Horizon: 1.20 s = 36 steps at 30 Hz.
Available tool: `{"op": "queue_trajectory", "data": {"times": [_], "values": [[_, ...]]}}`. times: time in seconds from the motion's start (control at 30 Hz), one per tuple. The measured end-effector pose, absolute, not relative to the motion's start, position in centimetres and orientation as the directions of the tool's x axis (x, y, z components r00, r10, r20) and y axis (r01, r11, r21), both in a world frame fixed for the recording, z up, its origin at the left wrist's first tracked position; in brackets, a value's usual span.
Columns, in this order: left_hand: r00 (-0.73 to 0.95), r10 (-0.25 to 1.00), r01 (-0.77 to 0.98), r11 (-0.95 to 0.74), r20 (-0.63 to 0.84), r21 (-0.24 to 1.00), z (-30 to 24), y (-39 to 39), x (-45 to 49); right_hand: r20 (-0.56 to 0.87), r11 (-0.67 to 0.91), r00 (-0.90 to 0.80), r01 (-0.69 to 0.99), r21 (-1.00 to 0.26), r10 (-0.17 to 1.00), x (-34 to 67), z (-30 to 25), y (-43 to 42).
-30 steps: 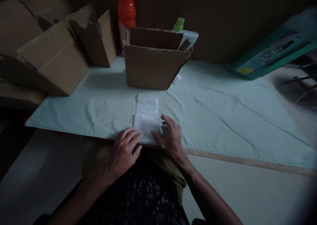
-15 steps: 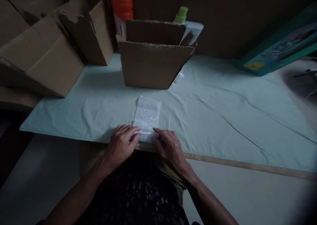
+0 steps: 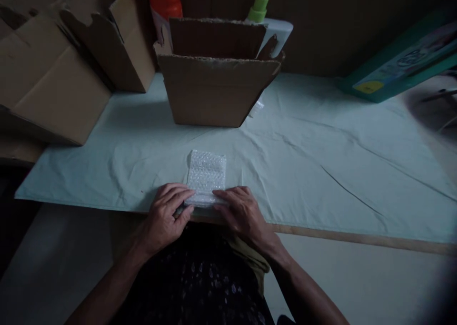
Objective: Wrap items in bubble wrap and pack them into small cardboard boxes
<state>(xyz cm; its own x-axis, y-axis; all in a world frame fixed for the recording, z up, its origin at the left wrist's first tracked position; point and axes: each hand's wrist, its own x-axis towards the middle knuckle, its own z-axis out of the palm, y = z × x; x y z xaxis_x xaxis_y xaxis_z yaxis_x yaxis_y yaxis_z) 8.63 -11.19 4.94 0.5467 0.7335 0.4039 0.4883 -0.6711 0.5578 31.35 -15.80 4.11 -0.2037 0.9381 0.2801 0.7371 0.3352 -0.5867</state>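
Observation:
A small sheet of bubble wrap [image 3: 207, 170] lies at the front edge of the cloth-covered table, its near end rolled or folded over into a narrow band. My left hand [image 3: 169, 210] grips the left end of that band, fingers on top and thumb at the near side. At the right end, my right hand [image 3: 241, 208] pinches the band in the same way. The far part of the sheet lies flat on the cloth, beyond both hands. Whether anything is inside the roll is hidden.
An open cardboard box [image 3: 210, 89] stands behind the wrap, a scrap of clear plastic [image 3: 256, 108] beside it. More cardboard boxes [image 3: 53, 82] are at the left. Behind stand an orange-red bottle [image 3: 164, 1] and a green-capped white bottle [image 3: 278, 32]. A green package [image 3: 396, 67] is back right.
The near end of the bubble wrap has been rolled further over, so its flat part is shorter. Both hands stay on its ends. The whole view has shifted slightly.

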Motion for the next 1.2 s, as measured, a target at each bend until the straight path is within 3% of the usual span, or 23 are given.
{"op": "queue_trajectory", "data": {"times": [0.17, 0.33, 0.47, 0.6, 0.77, 0.87, 1.0, 1.1, 1.2], "values": [[0.461, 0.811, 0.580, -0.583, 0.361, 0.570, 3.9, -9.8, 9.3, 0.342, 0.287, -0.119, 0.819, -0.497, 0.932, 31.3, 4.2, -16.3], [0.342, 0.855, 0.626, -0.517, 0.389, 0.584, 3.4, -8.8, 10.2, 0.346, 0.348, -0.233, 0.881, -0.321, 0.909, 30.4, 4.1, -15.8], [0.435, 0.807, 0.555, -0.590, 0.400, 0.586, 4.2, -10.1, 9.5, 0.350, 0.358, -0.218, 0.838, -0.412, 0.911, 30.1, 4.2, -15.0], [0.456, 0.810, 0.537, -0.581, 0.370, 0.611, 4.1, -11.0, 8.5, 0.258, 0.345, -0.239, 0.768, -0.540, 0.936, 29.8, 4.4, -15.0], [0.350, 0.858, 0.657, -0.511, 0.376, 0.554, 2.9, -9.4, 9.0, 0.346, 0.226, -0.093, 0.903, -0.366, 0.933, 28.8, 4.7, -15.3], [0.293, 0.880, 0.674, -0.467, 0.374, 0.572, 2.7, -8.5, 9.6, 0.338, 0.301, -0.199, 0.911, -0.282, 0.920, 28.2, 4.8, -14.9], [0.128, 0.931, 0.552, -0.353, 0.342, 0.755, 3.2, -9.6, 9.4, 0.277, 0.291, -0.210, 0.911, -0.292, 0.937, 28.3, 4.2, -13.3], [0.028, 0.995, 0.296, -0.102, 0.098, 0.950, 3.6, -11.5, 9.0, 0.309, 0.211, -0.072, 0.870, -0.446, 0.948, 28.4, 3.7, -12.6], [0.144, 0.981, -0.014, 0.136, -0.133, 0.991, 3.9, -13.0, 9.4, 0.291, 0.185, 0.013, 0.744, -0.643, 0.957, 27.7, 3.8, -13.3]]}}
